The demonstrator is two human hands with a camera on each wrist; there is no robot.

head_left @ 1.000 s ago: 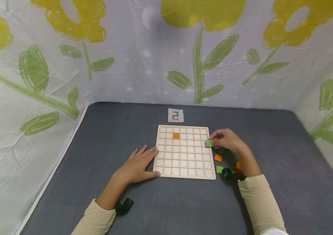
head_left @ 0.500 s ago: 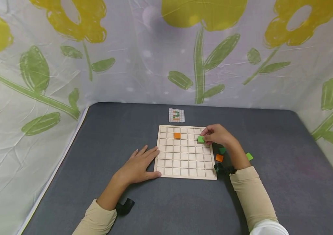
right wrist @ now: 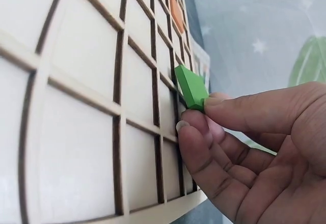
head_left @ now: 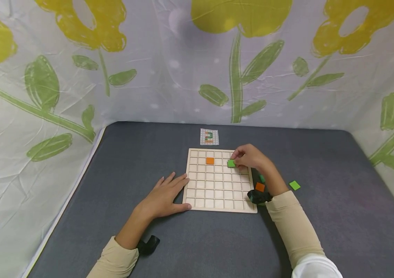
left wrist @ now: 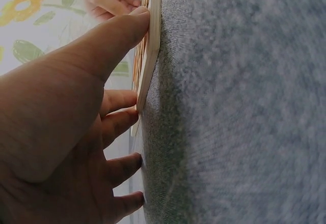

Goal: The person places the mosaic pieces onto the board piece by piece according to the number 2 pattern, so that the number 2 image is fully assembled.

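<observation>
My right hand (head_left: 250,156) pinches a light green square tile (head_left: 231,163) between thumb and fingers, over the upper right part of a wooden grid board (head_left: 214,190). In the right wrist view the green tile (right wrist: 191,86) is tilted, close over the grid lines. An orange tile (head_left: 210,160) lies in a cell near the board's top. My left hand (head_left: 163,196) spreads along the board's left side; in the left wrist view its thumb (left wrist: 122,28) rests on the board's edge, fingers straight.
Right of the board lie an orange tile (head_left: 260,187), a dark green tile (head_left: 262,178) partly behind the forearm, and a light green tile (head_left: 295,185). A small card (head_left: 209,137) with a coloured grid pattern lies beyond the board. A flower-printed curtain (head_left: 169,77) hangs behind the table.
My right hand has carried the green tile leftward from the board's right edge to over the grid. The left hand has stayed in place.
</observation>
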